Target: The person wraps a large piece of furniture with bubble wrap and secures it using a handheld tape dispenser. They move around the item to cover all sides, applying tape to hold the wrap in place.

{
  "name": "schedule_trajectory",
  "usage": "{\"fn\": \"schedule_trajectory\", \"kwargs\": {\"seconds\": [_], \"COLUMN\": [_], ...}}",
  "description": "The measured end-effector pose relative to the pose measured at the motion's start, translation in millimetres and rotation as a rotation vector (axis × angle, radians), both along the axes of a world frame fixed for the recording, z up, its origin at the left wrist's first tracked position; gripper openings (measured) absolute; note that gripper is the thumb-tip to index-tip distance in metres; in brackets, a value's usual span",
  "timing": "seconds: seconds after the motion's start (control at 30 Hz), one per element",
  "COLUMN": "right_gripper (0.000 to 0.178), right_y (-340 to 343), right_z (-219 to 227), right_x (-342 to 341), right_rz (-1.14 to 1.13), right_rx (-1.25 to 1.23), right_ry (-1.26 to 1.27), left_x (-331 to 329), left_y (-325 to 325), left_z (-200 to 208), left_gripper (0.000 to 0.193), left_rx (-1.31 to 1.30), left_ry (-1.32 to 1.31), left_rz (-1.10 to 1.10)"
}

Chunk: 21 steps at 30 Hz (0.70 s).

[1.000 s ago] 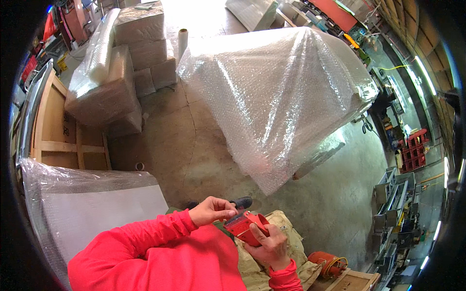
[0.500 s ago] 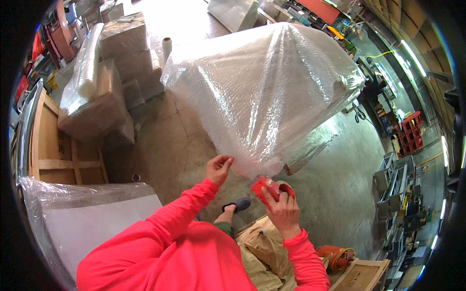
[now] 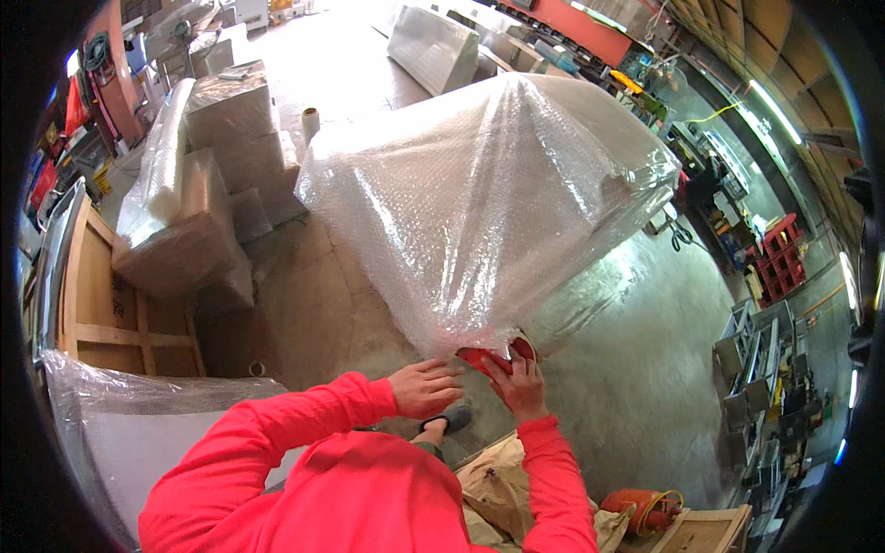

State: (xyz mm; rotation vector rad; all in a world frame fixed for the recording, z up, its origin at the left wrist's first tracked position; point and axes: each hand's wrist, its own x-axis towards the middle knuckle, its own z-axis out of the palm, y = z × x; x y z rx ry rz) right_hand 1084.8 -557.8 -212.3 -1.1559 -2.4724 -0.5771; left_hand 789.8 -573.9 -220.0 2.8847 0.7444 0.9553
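Observation:
A large bulky object draped in clear bubble wrap [image 3: 461, 203] takes up the middle of the view. My right hand [image 3: 521, 392] grips a red tape dispenser [image 3: 483, 359] with a tape roll in it, held against the near corner of the wrap. Just left of it, my left hand [image 3: 427, 387] has its fingers stretched out and holds nothing visible. Its fingertips point toward the dispenser, below the edge of the wrap. The strip of tape itself cannot be made out.
Wrapped boxes [image 3: 230, 115] are stacked at the far left, near a standing roll [image 3: 311, 122]. A wooden crate panel [image 3: 129, 313] and a plastic-covered white panel [image 3: 166, 419] stand on my left. An orange gas cylinder [image 3: 641, 510] is at lower right; metal parts [image 3: 765, 369] line the right side.
My right hand has brought the tape dispenser slightly left and down against the wrap. My left hand has moved down, its pinched fingers now stretched out.

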Motion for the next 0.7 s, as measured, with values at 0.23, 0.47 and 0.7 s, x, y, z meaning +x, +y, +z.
{"fn": "schedule_trajectory", "kwargs": {"seconds": [0.23, 0.47, 0.7], "right_gripper": [0.066, 0.05, 0.027], "right_y": [-13.2, -25.9, 7.4], "right_z": [-9.8, 13.3, -5.6], "right_x": [61.1, 45.9, -0.7], "right_rz": [-0.397, -0.58, -0.723], "right_rx": [-0.216, -0.245, -0.405], "right_ry": [-0.063, -0.196, -0.842], "left_x": [52.6, 130.9, 141.8], "left_y": [18.4, 55.9, 81.0], "left_z": [-9.5, -29.4, -160.2], "left_gripper": [0.06, 0.058, 0.053], "left_rx": [0.493, -0.325, 0.437], "left_ry": [0.589, 0.759, 0.841], "left_rz": [0.265, 0.218, 0.316]}}
